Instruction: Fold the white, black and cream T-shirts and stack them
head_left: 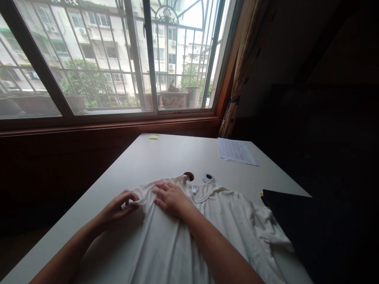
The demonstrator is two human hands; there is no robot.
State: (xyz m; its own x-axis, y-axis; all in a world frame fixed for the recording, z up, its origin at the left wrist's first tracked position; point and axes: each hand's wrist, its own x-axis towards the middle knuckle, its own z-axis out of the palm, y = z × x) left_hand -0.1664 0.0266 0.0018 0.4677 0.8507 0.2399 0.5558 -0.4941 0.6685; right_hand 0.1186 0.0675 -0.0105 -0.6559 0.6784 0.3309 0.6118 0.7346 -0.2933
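A white T-shirt point(174, 244) lies spread on the white table point(183, 154), its neckline toward the window and its body running toward me. At the shirt's left sleeve, my left hand point(122, 205) pinches the edge of the fabric between thumb and fingers. My right hand point(170, 197) rests flat on the left shoulder area, fingers extended and pointing left. Soft creases run down the shirt's front. The right sleeve point(275, 232) lies bunched and wrinkled near the table's right side.
Just beyond the collar are a round hole point(188, 176) in the tabletop and a round grey-white piece point(208, 178). Printed papers point(237, 151) lie at the far right, a yellow sticky note point(154, 137) at the far left. Something dark point(287, 213) covers the right edge.
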